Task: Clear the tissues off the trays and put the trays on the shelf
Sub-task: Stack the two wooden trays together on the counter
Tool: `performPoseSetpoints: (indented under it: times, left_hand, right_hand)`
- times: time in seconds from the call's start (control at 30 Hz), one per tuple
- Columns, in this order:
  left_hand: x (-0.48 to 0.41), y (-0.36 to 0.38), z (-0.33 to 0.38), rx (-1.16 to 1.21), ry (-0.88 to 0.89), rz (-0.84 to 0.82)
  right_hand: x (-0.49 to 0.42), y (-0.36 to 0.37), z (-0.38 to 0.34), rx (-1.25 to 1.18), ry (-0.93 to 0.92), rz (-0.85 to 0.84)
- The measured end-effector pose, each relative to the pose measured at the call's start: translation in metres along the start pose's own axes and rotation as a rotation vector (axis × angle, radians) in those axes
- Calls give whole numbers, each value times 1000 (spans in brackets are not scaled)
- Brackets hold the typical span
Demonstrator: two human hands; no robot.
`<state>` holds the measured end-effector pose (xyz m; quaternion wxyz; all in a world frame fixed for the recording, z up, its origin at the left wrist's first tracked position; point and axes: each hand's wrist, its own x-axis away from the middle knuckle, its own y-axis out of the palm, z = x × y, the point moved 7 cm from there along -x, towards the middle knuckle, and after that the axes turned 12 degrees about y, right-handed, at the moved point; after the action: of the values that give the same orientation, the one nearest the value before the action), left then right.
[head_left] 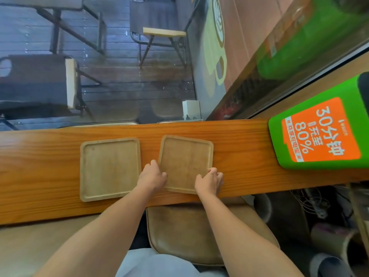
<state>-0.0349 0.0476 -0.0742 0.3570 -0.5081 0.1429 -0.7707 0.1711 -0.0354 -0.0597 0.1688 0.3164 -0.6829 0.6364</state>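
I saw two trays side by side on the counter [239,136], the left tray [108,168] lying square and apart from the right tray [185,160], which sat skewed, with a box [319,132] at the counter's right end.

A café: a window counter [239,136] with serving trays [109,168], a power-bank rental station [319,134], folding chairs [159,37] on decking outside.

An orange label [321,129] on the green box [311,162] at the right end of the worktop [239,136] carries large white print reading "30分钟" and "充至80%". Smaller white lines run along the label's edges, too small to read. No other readable text shows anywhere.
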Motion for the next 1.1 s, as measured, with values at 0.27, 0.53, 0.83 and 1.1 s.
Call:
performPoseSetpoints:
  times: [0.27, 0.53, 0.83, 1.1]
  left_hand:
    - [2, 9, 1, 164, -179, 110]
    - [-5, 12, 12, 182, -255, 115]
    - [15, 23, 7, 428, -206, 43]
    - [37, 5, -31, 489, -126, 192]
  right_hand:
    - [-19, -6, 11, -130, 131, -155]
    - [-20, -3, 28, -286, 394, -293]
    - [-10, 0, 43, -279, 351, -314]
    - [20, 6, 13, -137, 122, -198]
